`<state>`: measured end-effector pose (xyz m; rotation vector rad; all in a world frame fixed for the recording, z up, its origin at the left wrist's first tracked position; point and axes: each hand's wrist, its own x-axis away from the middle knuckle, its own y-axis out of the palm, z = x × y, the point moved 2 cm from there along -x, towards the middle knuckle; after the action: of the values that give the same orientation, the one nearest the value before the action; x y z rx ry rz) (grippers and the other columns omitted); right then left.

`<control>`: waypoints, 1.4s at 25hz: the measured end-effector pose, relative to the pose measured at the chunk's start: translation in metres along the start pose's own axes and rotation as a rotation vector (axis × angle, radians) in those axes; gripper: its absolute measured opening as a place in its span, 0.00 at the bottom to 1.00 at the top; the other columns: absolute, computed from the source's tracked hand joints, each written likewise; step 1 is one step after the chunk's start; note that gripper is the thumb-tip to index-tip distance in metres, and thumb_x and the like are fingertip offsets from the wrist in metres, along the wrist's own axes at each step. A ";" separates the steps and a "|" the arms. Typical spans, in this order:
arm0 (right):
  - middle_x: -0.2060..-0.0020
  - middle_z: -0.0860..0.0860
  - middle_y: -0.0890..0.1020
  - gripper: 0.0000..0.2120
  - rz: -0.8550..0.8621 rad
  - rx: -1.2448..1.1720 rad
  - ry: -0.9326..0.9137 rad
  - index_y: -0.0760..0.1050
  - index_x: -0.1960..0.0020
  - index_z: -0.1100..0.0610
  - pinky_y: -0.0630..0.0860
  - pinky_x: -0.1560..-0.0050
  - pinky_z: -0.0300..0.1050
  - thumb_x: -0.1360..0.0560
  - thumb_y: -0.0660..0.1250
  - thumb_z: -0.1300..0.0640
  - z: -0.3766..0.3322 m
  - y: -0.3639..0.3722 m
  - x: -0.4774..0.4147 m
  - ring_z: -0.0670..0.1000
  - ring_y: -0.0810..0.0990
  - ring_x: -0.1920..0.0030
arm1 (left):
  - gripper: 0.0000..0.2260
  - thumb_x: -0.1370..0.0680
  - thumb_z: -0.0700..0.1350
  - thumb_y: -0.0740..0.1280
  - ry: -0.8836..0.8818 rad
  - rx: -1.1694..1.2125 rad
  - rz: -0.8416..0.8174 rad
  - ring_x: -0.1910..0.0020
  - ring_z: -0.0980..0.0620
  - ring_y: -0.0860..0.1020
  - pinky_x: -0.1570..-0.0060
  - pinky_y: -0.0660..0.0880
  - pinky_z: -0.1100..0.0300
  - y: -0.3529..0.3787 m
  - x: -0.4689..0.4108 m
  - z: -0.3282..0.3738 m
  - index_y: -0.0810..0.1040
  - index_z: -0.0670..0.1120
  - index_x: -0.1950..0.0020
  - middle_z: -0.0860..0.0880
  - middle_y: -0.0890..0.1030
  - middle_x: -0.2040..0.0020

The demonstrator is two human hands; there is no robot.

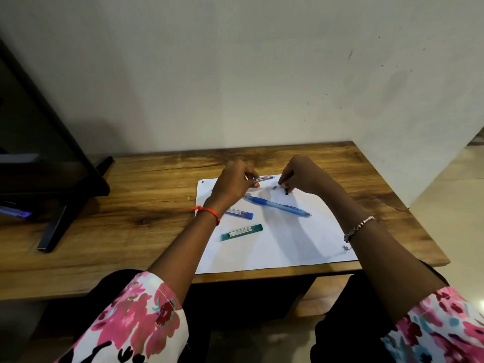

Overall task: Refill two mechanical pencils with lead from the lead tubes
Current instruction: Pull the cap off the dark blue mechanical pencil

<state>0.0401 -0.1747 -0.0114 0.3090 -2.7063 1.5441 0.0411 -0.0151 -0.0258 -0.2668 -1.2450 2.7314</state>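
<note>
Our left hand [233,183] has its fingers closed round a slim clear-and-blue mechanical pencil [263,178], gripped near one end so that most of the barrel juts out to the right above the white paper [275,247]. Our right hand [301,176] is curled fingertips-down on the sheet, pinched over a small dark piece [286,192]; whether it is the pencil's cap or something else we cannot tell, nor whether it is truly gripped or only touched. A tiny grey bit [274,187], perhaps the eraser, lies just beside. Further out, the second blue pencil [277,205] rests slantwise on the paper, and nearer us lie the purple lead tube [239,213] and the green lead tube [241,232], well apart from both hands. We judge the pencils light and stiff, easiest held at the mid-barrel or rubber grip; the smooth plastic could roll. The tubes are light too, best pinched by their flat sides. The leads inside will be brittle and thin, so we should tip them out rather than pinch them.
</note>
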 end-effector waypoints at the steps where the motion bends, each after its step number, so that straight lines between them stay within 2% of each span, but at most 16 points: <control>1: 0.52 0.64 0.83 0.11 -0.001 0.001 0.004 0.80 0.49 0.70 0.77 0.52 0.43 0.31 0.68 0.72 0.000 0.001 -0.001 0.57 0.81 0.58 | 0.11 0.29 0.40 0.71 -0.008 -0.013 0.000 0.54 0.49 0.76 0.53 0.74 0.56 0.003 -0.001 -0.003 0.81 0.40 0.48 0.40 0.81 0.48; 5: 0.52 0.63 0.83 0.11 -0.003 -0.011 0.022 0.79 0.48 0.69 0.76 0.52 0.42 0.31 0.69 0.71 0.000 0.001 -0.003 0.57 0.82 0.57 | 0.11 0.29 0.39 0.71 -0.017 -0.043 -0.007 0.53 0.46 0.77 0.56 0.73 0.57 0.010 -0.002 -0.009 0.81 0.39 0.48 0.41 0.80 0.48; 9: 0.54 0.65 0.83 0.10 -0.005 -0.030 0.016 0.80 0.50 0.70 0.78 0.55 0.42 0.32 0.69 0.72 0.000 0.000 -0.002 0.57 0.82 0.58 | 0.12 0.29 0.39 0.71 -0.016 -0.053 -0.030 0.51 0.45 0.78 0.54 0.73 0.57 0.012 -0.002 -0.008 0.81 0.38 0.47 0.40 0.80 0.49; 15: 0.53 0.63 0.83 0.11 0.001 -0.021 0.019 0.80 0.50 0.70 0.75 0.54 0.42 0.32 0.70 0.70 -0.001 0.000 -0.002 0.54 0.80 0.59 | 0.13 0.30 0.38 0.72 -0.034 -0.019 -0.052 0.50 0.45 0.78 0.53 0.73 0.59 0.008 -0.001 -0.008 0.80 0.36 0.47 0.38 0.81 0.48; 18: 0.53 0.63 0.83 0.11 0.007 -0.036 0.024 0.80 0.50 0.70 0.77 0.52 0.43 0.32 0.70 0.70 -0.001 -0.001 -0.001 0.58 0.82 0.55 | 0.15 0.31 0.37 0.73 -0.034 0.003 -0.078 0.53 0.47 0.78 0.54 0.72 0.60 0.005 -0.001 -0.008 0.80 0.35 0.46 0.38 0.81 0.48; 20: 0.52 0.63 0.83 0.11 0.005 -0.045 0.030 0.79 0.50 0.70 0.77 0.50 0.44 0.32 0.70 0.70 -0.002 -0.002 0.000 0.57 0.81 0.56 | 0.16 0.33 0.37 0.74 -0.029 0.020 -0.100 0.55 0.51 0.75 0.57 0.71 0.63 0.003 0.000 -0.009 0.80 0.35 0.47 0.38 0.82 0.48; 23: 0.52 0.63 0.83 0.11 0.001 -0.042 0.031 0.80 0.49 0.70 0.77 0.50 0.44 0.32 0.70 0.70 -0.002 -0.001 0.001 0.55 0.80 0.58 | 0.16 0.34 0.38 0.75 -0.026 0.038 -0.123 0.56 0.52 0.74 0.66 0.68 0.74 0.001 0.002 -0.012 0.80 0.36 0.47 0.38 0.82 0.49; 26: 0.54 0.63 0.83 0.10 0.007 -0.034 0.022 0.80 0.51 0.70 0.77 0.53 0.44 0.32 0.70 0.69 0.000 -0.001 0.001 0.54 0.79 0.59 | 0.16 0.33 0.38 0.74 -0.020 0.048 -0.099 0.56 0.52 0.74 0.65 0.69 0.71 -0.004 0.003 -0.012 0.80 0.35 0.47 0.38 0.82 0.48; 28: 0.56 0.64 0.83 0.09 0.023 -0.045 0.006 0.81 0.53 0.70 0.78 0.56 0.45 0.33 0.71 0.70 0.001 -0.002 0.002 0.56 0.81 0.62 | 0.15 0.31 0.37 0.73 -0.022 0.061 -0.069 0.56 0.52 0.74 0.66 0.68 0.75 -0.010 0.004 -0.012 0.80 0.36 0.46 0.37 0.82 0.48; 31: 0.57 0.65 0.84 0.08 0.053 -0.060 0.004 0.81 0.54 0.69 0.74 0.66 0.36 0.33 0.71 0.70 0.003 -0.003 0.003 0.49 0.76 0.71 | 0.13 0.30 0.37 0.71 -0.018 0.083 -0.012 0.55 0.54 0.75 0.67 0.68 0.80 -0.020 0.008 -0.010 0.79 0.36 0.46 0.38 0.82 0.47; 33: 0.56 0.63 0.84 0.08 0.082 -0.080 -0.001 0.81 0.54 0.69 0.71 0.72 0.29 0.32 0.71 0.69 0.002 -0.004 0.004 0.45 0.74 0.72 | 0.12 0.30 0.36 0.71 -0.007 0.113 0.025 0.55 0.54 0.75 0.67 0.67 0.83 -0.027 0.012 -0.008 0.80 0.35 0.47 0.38 0.82 0.47; 35: 0.56 0.62 0.84 0.08 0.108 -0.099 -0.025 0.81 0.54 0.68 0.69 0.74 0.24 0.32 0.71 0.69 0.000 -0.004 0.005 0.42 0.73 0.70 | 0.12 0.29 0.36 0.70 -0.003 0.124 0.056 0.55 0.54 0.75 0.67 0.68 0.82 -0.035 0.017 -0.007 0.79 0.36 0.47 0.38 0.82 0.47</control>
<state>0.0362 -0.1775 -0.0074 0.1835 -2.8510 1.4328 0.0270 0.0158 -0.0057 -0.2883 -1.0791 2.8431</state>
